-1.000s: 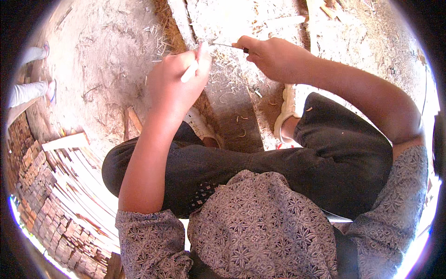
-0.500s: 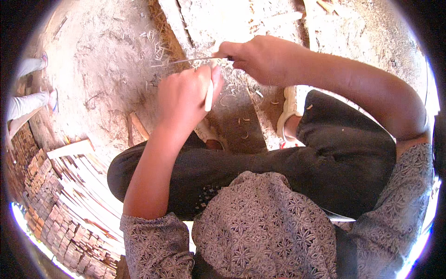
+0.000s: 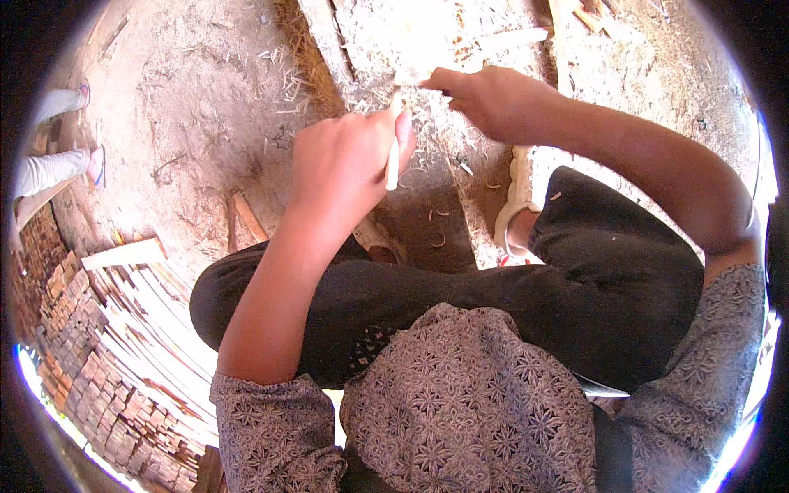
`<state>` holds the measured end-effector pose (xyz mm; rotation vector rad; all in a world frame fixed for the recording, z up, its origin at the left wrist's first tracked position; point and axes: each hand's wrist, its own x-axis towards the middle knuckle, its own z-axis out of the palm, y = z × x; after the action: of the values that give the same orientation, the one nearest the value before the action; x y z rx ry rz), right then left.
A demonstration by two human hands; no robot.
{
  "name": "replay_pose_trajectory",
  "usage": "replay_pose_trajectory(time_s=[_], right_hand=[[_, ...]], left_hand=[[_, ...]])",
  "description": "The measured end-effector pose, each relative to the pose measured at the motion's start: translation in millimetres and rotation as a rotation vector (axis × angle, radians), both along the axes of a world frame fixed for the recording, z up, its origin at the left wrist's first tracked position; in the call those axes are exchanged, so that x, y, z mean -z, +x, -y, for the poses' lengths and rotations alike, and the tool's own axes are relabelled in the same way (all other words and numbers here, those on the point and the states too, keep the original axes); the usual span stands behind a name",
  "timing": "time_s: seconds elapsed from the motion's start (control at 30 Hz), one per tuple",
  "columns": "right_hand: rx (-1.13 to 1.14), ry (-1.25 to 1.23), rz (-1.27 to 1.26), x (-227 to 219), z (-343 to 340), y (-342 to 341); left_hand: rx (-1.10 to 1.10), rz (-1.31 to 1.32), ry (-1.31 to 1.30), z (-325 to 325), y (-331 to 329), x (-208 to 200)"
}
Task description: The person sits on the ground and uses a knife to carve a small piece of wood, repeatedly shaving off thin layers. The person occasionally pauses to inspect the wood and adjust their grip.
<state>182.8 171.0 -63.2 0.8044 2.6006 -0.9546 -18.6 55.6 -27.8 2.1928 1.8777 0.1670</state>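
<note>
Closed fingers of my left hand (image 3: 349,160) grip a thin, pale wooden stick (image 3: 393,167). It stands nearly lengthwise in the view, its lower end below the fist and its upper end above it. Just to the right, my right hand (image 3: 497,103) is curled closed around the handle of a knife, its forefinger side toward the stick's upper end. Glare and the fingers hide the blade now; the earlier frame shows it long and thin. A small gap separates the two hands.
Wood shavings (image 3: 288,86) litter the ground around a pale timber plank (image 3: 327,41). Stacked wood pieces (image 3: 107,394) and long strips (image 3: 152,320) lie at lower left. Another person's legs (image 3: 53,174) show at far left. My knees are bent beneath my arms.
My right hand has moved right, away from the left fist, and the blade that lay across the stick has dropped from sight. My left hand has shifted slightly right with the stick.
</note>
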Motion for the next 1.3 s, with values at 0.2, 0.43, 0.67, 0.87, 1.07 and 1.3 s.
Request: replay_pose_trajectory(time_s=[0.2,0.43,0.67,0.87,1.07,1.3], right_hand=[[0.027,0.121,0.066,46.7,-19.7,22.7],[0.022,0.013,0.126,47.9,-26.8,25.3],[0.013,-0.004,0.057,26.9,-29.6,15.8],[0.002,0.007,0.11,0.1,-5.5,6.9],[-0.036,0.016,0.057,-14.3,-2.5,-8.0],[-0.072,0.077,0.082,7.5,-9.3,-5.7]], left_hand=[[-0.043,0.112,-0.039,-3.6,7.3,-2.1],[-0.076,0.2,-0.028,-10.6,4.6,-5.0],[0.075,0.001,-0.02,-5.9,9.9,-1.2],[0.087,-0.066,0.017,-3.7,11.3,-2.3],[0.047,-0.038,-0.091,-3.2,6.2,-5.9],[0.062,-0.053,-0.081,2.8,6.7,0.1]])
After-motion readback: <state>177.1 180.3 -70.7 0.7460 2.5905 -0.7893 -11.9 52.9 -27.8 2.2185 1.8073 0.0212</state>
